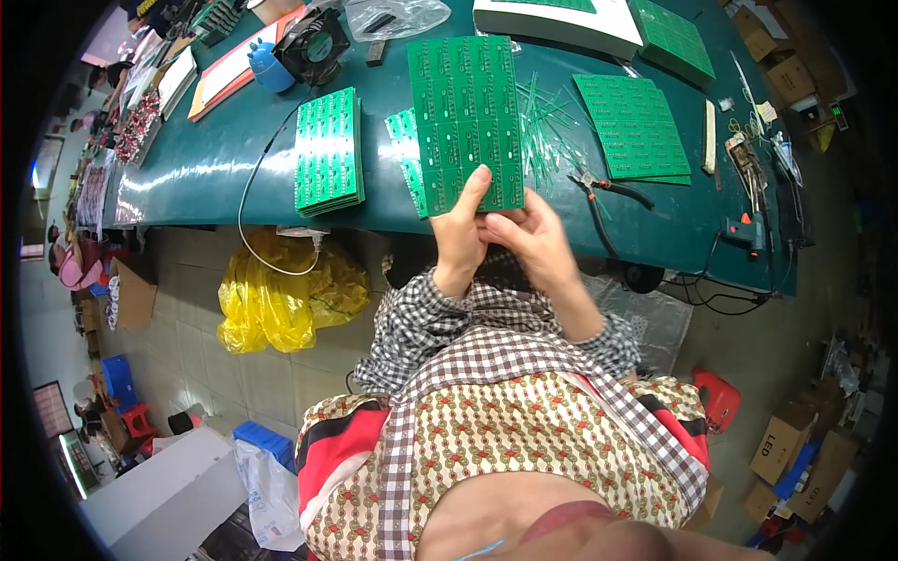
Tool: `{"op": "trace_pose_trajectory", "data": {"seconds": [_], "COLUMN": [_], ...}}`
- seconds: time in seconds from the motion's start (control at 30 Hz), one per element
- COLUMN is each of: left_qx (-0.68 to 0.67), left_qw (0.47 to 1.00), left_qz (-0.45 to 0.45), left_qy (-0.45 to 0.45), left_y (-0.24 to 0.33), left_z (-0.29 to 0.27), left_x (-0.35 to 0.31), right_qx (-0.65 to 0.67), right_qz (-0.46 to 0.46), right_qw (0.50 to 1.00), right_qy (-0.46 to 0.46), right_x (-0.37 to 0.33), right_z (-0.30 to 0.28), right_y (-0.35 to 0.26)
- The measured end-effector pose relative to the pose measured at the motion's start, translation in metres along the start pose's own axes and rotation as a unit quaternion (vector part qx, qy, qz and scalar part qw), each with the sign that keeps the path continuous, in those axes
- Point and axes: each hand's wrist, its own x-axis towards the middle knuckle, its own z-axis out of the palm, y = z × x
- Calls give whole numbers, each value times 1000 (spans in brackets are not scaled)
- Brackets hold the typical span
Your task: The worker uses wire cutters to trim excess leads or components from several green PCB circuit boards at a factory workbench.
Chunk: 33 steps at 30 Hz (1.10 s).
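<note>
A green circuit board panel [468, 112] is held up over the front edge of the table. My left hand [460, 229] grips its lower edge, thumb lying on the printed face. At the lower right corner my right hand [535, 236] has its fingers closed at the panel's edge; part of them is hidden. Behind the held panel, another green panel [404, 150] lies partly covered. To the left stands a neat stack of panels [327, 154]. On the right lie more panels [634, 131], and between them are thin green strips [544, 122] scattered on the table.
Orange-handled cutting pliers [594, 187] lie right of my hands. A black fan [313, 45] and blue container [269, 67] stand at the back left. A white cable [245, 201] hangs over the table edge [206, 210]. Yellow plastic bags [281, 294] hang below. Tools [744, 164] lie far right.
</note>
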Motion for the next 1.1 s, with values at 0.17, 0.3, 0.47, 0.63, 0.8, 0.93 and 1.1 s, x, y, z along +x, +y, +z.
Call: {"op": "trace_pose_trajectory", "data": {"seconds": [0.17,0.3,0.47,0.63,0.8,0.93,1.1], "left_qx": [-6,-22,-47,-39,-10,21,13], "left_qw": [999,999,998,999,999,998,998], "left_qz": [35,8,-3,11,24,39,52], "left_qy": [17,40,38,23,30,35,32], "left_y": [30,35,44,45,40,36,34], "left_z": [-3,-6,3,3,3,-4,-2], "left_x": [-4,-6,-13,-12,-12,-8,-4], "right_qx": [-770,-838,-854,-825,-702,-430,230], "right_qz": [-181,-135,-145,-93,-214,-147,124], "right_qw": [588,506,485,541,650,868,965], "right_qy": [167,151,123,136,198,202,-3], "right_x": [-16,-27,-23,-20,-21,-13,-11], "right_z": [-89,-114,-113,-115,-115,-105,-81], "right_y": [-61,-69,-77,-72,-63,-71,-73]}}
